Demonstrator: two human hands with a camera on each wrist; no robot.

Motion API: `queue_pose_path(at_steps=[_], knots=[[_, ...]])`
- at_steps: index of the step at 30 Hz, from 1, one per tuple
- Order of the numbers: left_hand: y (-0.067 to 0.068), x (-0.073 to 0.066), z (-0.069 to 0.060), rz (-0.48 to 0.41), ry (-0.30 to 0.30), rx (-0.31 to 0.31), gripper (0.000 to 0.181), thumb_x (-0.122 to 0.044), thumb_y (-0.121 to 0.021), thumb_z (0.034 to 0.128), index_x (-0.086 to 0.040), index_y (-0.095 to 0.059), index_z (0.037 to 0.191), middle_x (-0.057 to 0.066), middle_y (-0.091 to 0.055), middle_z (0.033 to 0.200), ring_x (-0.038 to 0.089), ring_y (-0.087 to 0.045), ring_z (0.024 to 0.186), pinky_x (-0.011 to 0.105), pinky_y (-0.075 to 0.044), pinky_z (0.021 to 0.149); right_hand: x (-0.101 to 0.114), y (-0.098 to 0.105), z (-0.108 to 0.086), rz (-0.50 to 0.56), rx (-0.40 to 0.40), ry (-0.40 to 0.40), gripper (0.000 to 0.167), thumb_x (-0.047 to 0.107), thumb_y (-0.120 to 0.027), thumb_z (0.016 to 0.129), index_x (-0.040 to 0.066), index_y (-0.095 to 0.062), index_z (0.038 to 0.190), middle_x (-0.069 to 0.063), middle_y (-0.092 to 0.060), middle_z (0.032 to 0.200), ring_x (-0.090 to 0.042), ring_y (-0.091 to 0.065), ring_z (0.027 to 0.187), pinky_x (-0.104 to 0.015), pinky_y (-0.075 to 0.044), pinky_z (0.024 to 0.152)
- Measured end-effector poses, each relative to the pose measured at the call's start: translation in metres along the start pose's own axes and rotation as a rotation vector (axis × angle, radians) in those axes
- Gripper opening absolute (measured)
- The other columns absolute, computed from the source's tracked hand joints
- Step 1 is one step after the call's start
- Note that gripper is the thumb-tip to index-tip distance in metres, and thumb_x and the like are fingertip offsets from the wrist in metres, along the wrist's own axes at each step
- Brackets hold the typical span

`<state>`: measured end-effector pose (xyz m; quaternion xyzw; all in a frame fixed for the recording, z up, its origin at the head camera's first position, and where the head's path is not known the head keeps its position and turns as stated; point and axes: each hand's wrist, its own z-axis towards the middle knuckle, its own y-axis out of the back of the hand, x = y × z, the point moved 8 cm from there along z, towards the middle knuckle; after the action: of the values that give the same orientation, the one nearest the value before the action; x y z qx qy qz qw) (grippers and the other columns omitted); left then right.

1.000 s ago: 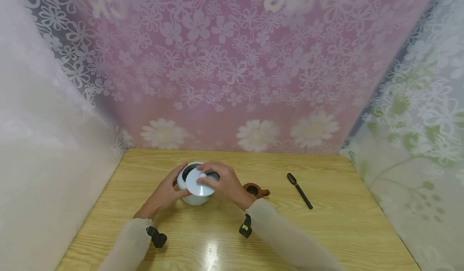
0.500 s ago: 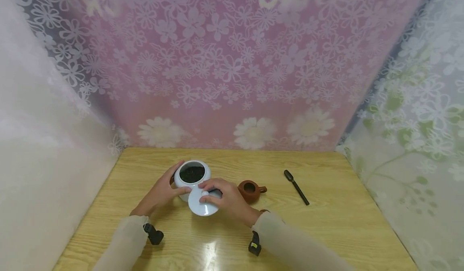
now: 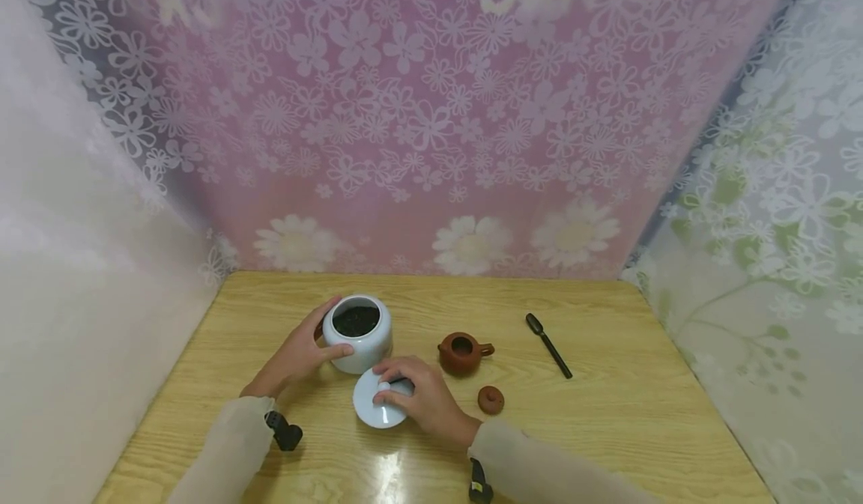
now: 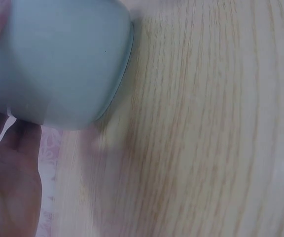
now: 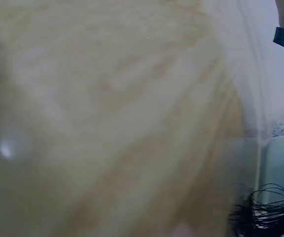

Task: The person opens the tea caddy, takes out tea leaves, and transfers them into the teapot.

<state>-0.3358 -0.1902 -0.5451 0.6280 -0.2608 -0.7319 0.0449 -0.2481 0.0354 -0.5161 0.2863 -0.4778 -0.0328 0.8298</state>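
A white lidless jar [image 3: 369, 351] stands upright on the wooden table, dark tea leaves [image 3: 357, 321] showing inside. My left hand [image 3: 297, 358] grips its left side, thumb across the front and fingers behind. The left wrist view shows the jar's pale wall [image 4: 63, 64] against that hand [image 4: 14, 182]. Just in front of the jar, my right hand [image 3: 428, 395] pinches the knob of the round white lid [image 3: 367, 405]. Whether the lid touches the table I cannot tell. The right wrist view is blurred and mostly tabletop.
A small brown clay teapot [image 3: 461, 358] without its lid stands right of the jar. Its brown lid [image 3: 491, 400] lies nearer me. Farther right is a black scoop [image 3: 549, 347] with a long handle. Patterned cloth walls [image 3: 438, 152] border the table [image 3: 607, 414] at back and sides.
The white lid has come off the jar's mouth, moving toward me and down in my right hand. The tea leaves and the teapot's lid have come into sight. My left hand stays on the jar.
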Motion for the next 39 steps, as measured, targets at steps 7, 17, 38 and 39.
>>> queue_pose_path(at_steps=[7,17,38,39], knots=[[0.0,-0.001,-0.001,-0.013,0.01,0.009,0.11,-0.041,-0.091,0.0914,-0.022,-0.023,0.176,0.012,-0.024,0.181,0.042,-0.028,0.166,0.065,-0.028,0.132,-0.022,-0.013,-0.011,0.015,0.086,-0.099,0.023,0.033,-0.089,0.09,0.02,-0.076,0.103,0.01,-0.078,0.13,-0.012,-0.069,0.13,-0.041,-0.046,0.125],[-0.001,-0.004,-0.001,-0.034,0.006,0.024,0.111,-0.04,-0.09,0.0919,-0.02,-0.021,0.176,0.013,-0.023,0.181,0.041,-0.026,0.167,0.067,-0.025,0.133,-0.029,-0.019,-0.018,-0.007,0.144,-0.133,0.022,0.04,-0.087,0.091,0.024,-0.075,0.102,0.013,-0.076,0.132,-0.011,-0.068,0.131,-0.038,-0.051,0.119],[0.0,-0.002,0.001,-0.011,-0.006,0.014,0.113,-0.038,-0.092,0.0904,-0.015,-0.022,0.176,0.014,-0.023,0.181,0.042,-0.029,0.165,0.066,-0.026,0.132,-0.034,-0.024,-0.016,0.022,0.246,-0.156,0.03,0.04,-0.089,0.092,0.025,-0.076,0.114,0.012,-0.076,0.133,-0.006,-0.068,0.127,-0.031,-0.053,0.115],[0.001,-0.002,0.001,-0.015,-0.007,0.014,0.113,-0.038,-0.092,0.0905,-0.016,-0.022,0.176,0.014,-0.024,0.181,0.042,-0.029,0.165,0.066,-0.026,0.132,-0.034,-0.022,-0.015,0.029,0.243,-0.151,0.032,0.04,-0.088,0.093,0.024,-0.076,0.118,0.011,-0.075,0.134,-0.006,-0.068,0.127,-0.031,-0.053,0.115]])
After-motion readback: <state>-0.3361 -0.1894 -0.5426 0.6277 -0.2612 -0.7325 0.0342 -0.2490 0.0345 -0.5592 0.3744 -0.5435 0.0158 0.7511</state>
